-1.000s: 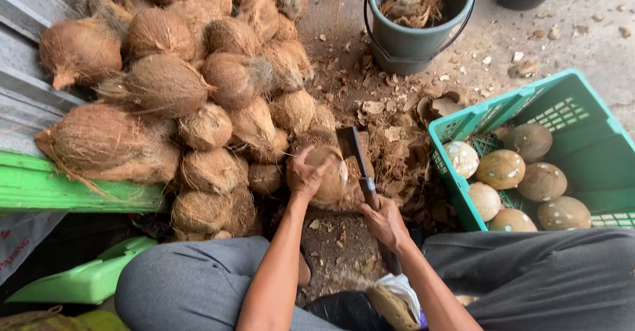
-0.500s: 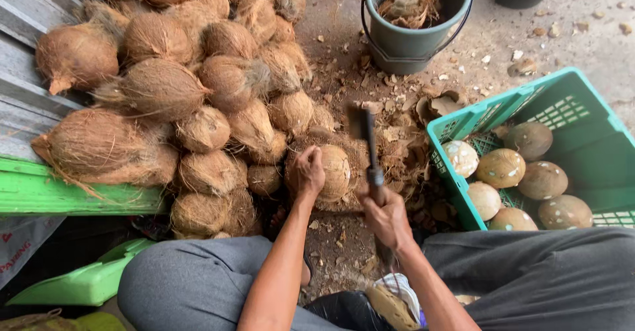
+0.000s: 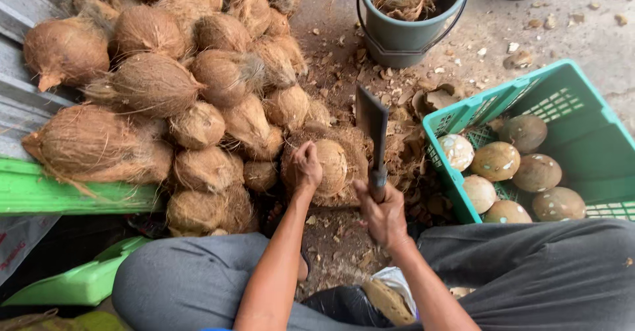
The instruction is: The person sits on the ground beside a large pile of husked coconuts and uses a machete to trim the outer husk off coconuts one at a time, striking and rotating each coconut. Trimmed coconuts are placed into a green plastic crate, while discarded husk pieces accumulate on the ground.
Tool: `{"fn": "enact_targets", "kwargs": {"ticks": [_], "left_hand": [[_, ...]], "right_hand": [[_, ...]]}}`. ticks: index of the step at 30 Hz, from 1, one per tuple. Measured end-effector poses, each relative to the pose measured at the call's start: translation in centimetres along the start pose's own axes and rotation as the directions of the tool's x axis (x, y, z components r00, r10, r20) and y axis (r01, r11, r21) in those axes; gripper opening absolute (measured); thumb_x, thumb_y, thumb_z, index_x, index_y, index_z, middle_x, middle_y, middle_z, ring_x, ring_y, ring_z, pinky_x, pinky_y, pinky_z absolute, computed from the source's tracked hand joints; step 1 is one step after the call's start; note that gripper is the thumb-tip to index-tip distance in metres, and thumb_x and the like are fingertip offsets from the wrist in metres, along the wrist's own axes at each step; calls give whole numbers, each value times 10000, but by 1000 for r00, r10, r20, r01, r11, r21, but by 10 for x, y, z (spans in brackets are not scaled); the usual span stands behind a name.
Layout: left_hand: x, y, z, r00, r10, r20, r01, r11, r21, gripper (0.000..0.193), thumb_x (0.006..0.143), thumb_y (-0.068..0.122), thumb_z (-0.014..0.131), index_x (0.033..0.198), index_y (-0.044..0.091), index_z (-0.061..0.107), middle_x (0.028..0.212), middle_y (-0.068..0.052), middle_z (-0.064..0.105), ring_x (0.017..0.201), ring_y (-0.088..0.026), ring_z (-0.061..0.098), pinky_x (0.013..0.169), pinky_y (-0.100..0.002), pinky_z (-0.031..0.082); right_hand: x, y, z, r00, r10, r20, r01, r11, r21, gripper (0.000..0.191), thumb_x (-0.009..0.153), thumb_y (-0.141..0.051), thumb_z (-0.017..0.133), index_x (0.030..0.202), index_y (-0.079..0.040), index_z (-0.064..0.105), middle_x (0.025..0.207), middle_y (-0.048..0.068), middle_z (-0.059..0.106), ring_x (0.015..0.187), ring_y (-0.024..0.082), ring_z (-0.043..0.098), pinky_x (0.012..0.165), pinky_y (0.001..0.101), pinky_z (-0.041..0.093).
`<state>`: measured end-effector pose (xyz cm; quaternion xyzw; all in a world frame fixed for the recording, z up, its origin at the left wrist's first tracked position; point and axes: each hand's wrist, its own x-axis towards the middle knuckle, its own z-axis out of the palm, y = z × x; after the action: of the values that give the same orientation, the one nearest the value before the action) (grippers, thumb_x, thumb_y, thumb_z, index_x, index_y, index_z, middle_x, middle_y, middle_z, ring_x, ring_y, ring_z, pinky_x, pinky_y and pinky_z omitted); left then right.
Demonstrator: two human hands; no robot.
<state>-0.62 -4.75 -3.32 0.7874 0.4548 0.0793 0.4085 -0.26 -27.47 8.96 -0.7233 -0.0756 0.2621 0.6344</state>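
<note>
On husk-littered ground, left hand (image 3: 305,167) steadies the half-husked coconut (image 3: 329,165), right hand (image 3: 382,213) grips the raised cleaver (image 3: 372,123); chopping seems underway, demanding careful aim.

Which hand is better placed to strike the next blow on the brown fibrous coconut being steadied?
Right. The right hand grips the broad dark cleaver, raised beside the coconut; the left hand only steadies it.

Big pile of brown hairy coconuts (image 3: 165,86) at left. Grey-blue bucket (image 3: 403,37) of husk bits at top. Green crate (image 3: 582,126) at right, peeled round coconuts (image 3: 496,161) inside.
</note>
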Motion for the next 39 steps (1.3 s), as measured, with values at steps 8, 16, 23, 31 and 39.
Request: {"fn": "enact_targets", "kwargs": {"ticks": [8, 16, 23, 31, 39], "left_hand": [[-5, 0, 7, 990, 106, -97, -104, 994, 29, 620, 1023, 542, 316, 1324, 126, 663, 1142, -128, 648, 982, -261, 618, 815, -390, 488], [-22, 16, -10, 998, 29, -47, -32, 997, -69, 688, 971, 647, 407, 1367, 133, 633, 1350, -182, 580, 1214, -317, 565, 976, -514, 452], [-29, 25, -42, 999, -37, 24, 41, 977, -210, 942, 679, 769, 646, 1359, 119, 603, 1348, -150, 624, 1229, -314, 604, 1017, -551, 485], [-13, 6, -49, 990, 141, -26, -141, 934, -329, 841, 794, 736, 638, 1406, 162, 578, 1432, -132, 537, 1283, -308, 537, 1007, -535, 426], [1, 7, -32, 966, -255, -44, 236, 939, -248, 509, 960, 642, 468, 1024, 215, 739, 1000, -93, 680, 815, -242, 615, 681, -469, 511]], "right_hand": [[4, 23, 6, 975, -205, 82, 219, 862, -457, 376, 1016, -290, 627, 761, -30, 534, 562, 77, 474, 482, 166, 438, 441, 386, 401], [49, 106, -24, 985, 133, 109, -41, 797, -603, 218, 948, -257, 645, 798, -115, 576, 601, 34, 577, 473, 151, 537, 433, 366, 462], [38, 132, -20, 917, 321, 238, -257, 930, -263, 359, 970, -275, 694, 732, -76, 513, 560, 35, 497, 441, 164, 472, 383, 345, 386], [21, 70, -6, 913, 332, 236, -280, 933, -228, 310, 950, -263, 677, 739, -77, 545, 511, 16, 495, 399, 142, 462, 361, 330, 379], [10, 26, -16, 981, 13, 195, -2, 998, -55, 276, 966, -225, 655, 774, -58, 546, 564, -48, 532, 442, 71, 493, 370, 281, 403]]}}
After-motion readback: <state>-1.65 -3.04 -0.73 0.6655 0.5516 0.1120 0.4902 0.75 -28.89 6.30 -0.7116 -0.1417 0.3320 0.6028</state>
